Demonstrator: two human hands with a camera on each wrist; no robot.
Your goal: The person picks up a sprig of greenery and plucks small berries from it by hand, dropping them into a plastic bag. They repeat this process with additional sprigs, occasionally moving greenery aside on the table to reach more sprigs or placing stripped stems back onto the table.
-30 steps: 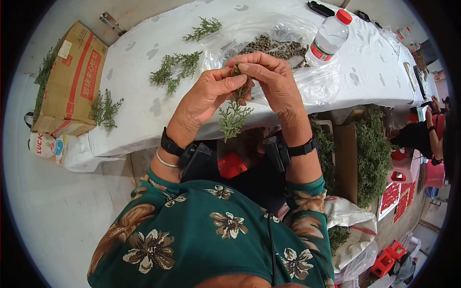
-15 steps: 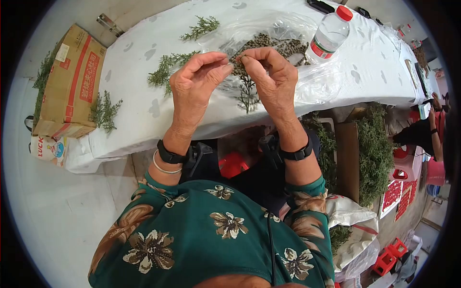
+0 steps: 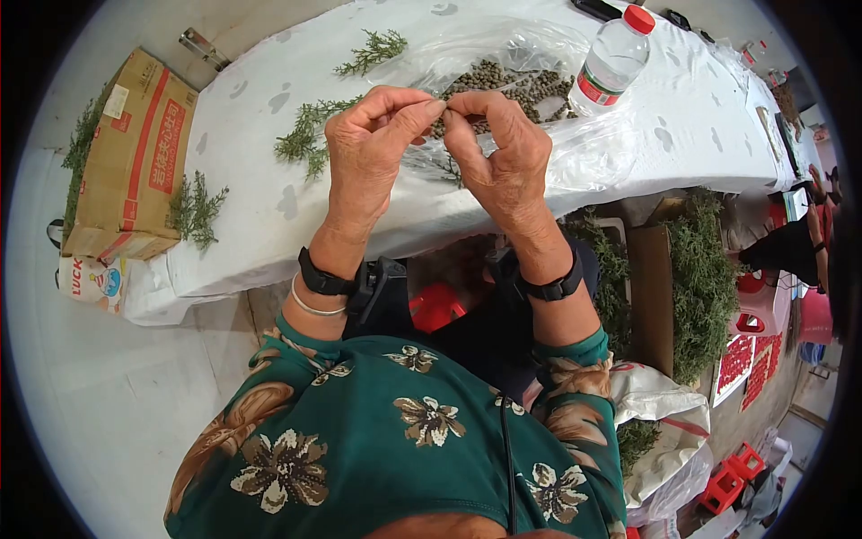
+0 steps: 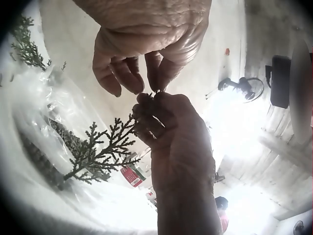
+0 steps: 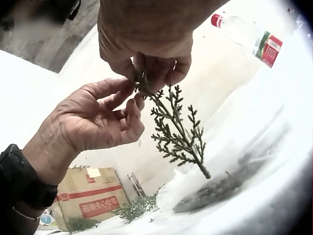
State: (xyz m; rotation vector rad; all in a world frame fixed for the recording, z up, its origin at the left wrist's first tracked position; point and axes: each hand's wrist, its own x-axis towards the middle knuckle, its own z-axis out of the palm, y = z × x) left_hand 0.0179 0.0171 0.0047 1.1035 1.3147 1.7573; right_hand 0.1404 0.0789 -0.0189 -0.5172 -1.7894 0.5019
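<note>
My right hand [image 3: 510, 162] holds a scaly-leaved conifer sprig [image 5: 180, 129] between thumb and fingers. The bare stem end points away from the hand, over the plastic. At the gripped end, the thumb and forefinger of my left hand [image 3: 361, 157] pinch the tip, meeting the right fingertips. What exactly lies between the left fingertips is hidden. Just beyond both hands, a clear plastic bag [image 3: 588, 153] lies spread on the table with many small round brown pellets [image 3: 548, 87] on it. In the head view the hands hide most of the sprig.
On the white-covered table [image 3: 256, 148] loose green sprigs [image 3: 305, 135] lie left of the bag. A red-capped bottle [image 3: 620, 63] stands at the bag's right. A cardboard box [image 3: 135, 148] sits far left. Right of the lap, another carton [image 3: 651, 301] stands beside heaped greenery [image 3: 700, 287].
One second ago both hands held the sprig with its leafy end toward the body. Then the hands parted, the sprig staying in the right hand; now the fingertips meet again.
</note>
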